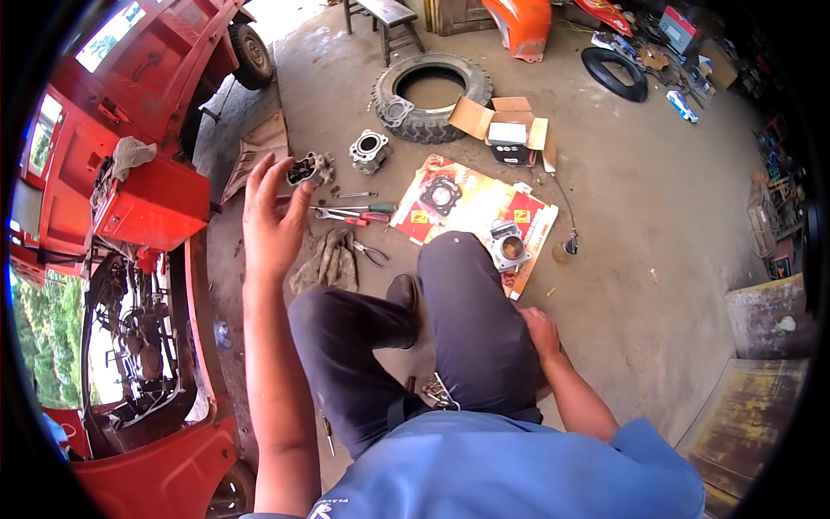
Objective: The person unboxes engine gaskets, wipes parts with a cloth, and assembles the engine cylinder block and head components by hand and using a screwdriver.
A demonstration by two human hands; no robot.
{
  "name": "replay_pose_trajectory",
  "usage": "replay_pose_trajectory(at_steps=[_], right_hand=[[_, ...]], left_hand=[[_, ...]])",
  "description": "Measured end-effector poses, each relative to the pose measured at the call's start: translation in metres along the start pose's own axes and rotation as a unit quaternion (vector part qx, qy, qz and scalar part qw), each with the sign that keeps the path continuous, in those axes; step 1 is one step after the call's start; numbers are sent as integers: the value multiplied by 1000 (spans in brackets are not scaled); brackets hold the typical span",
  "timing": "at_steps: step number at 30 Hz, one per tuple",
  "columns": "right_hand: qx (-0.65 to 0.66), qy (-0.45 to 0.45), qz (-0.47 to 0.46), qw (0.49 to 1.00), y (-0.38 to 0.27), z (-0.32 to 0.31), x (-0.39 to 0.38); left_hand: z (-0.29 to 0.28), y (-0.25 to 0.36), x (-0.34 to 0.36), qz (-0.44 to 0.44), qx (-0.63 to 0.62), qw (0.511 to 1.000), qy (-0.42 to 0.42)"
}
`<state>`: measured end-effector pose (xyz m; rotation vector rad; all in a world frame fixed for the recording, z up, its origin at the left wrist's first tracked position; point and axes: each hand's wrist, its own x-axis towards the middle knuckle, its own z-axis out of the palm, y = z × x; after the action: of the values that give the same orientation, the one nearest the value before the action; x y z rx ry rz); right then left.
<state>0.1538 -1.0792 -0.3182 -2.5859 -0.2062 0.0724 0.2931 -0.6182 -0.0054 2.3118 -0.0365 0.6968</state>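
Observation:
My left hand (275,216) is raised in front of me, fingers and thumb apart, holding nothing. Past its fingertips lies a dirty metal engine part (311,169), partly covered by the hand. My right hand (542,336) rests against the side of my right leg, its fingers laid along the trouser cloth and partly hidden. On a flattened printed cardboard sheet (471,183) lie a dark gasket (440,195) and a metal engine cylinder (508,246). Another engine cylinder (369,150) stands on the floor to the left of the sheet.
Pliers (372,253), a wrench (355,195), red-handled tools (341,214) and a rag (327,264) lie before my feet. Beyond are a tyre (474,82) with a plate-like gasket (397,112) on it and an opened carton (512,130). A red vehicle (147,208) fills the left.

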Motion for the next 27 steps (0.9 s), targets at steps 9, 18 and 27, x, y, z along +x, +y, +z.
replay_pose_trajectory(at_steps=[9, 18, 27], right_hand=[[41, -111, 68, 991, 8, 1, -5], [253, -59, 223, 940, 14, -10, 38], [-12, -12, 64, 998, 24, 83, 308]], left_hand=[[95, -70, 33, -132, -99, 983, 76], [185, -75, 14, -81, -47, 991, -95], [175, -74, 43, -224, -129, 945, -203]])
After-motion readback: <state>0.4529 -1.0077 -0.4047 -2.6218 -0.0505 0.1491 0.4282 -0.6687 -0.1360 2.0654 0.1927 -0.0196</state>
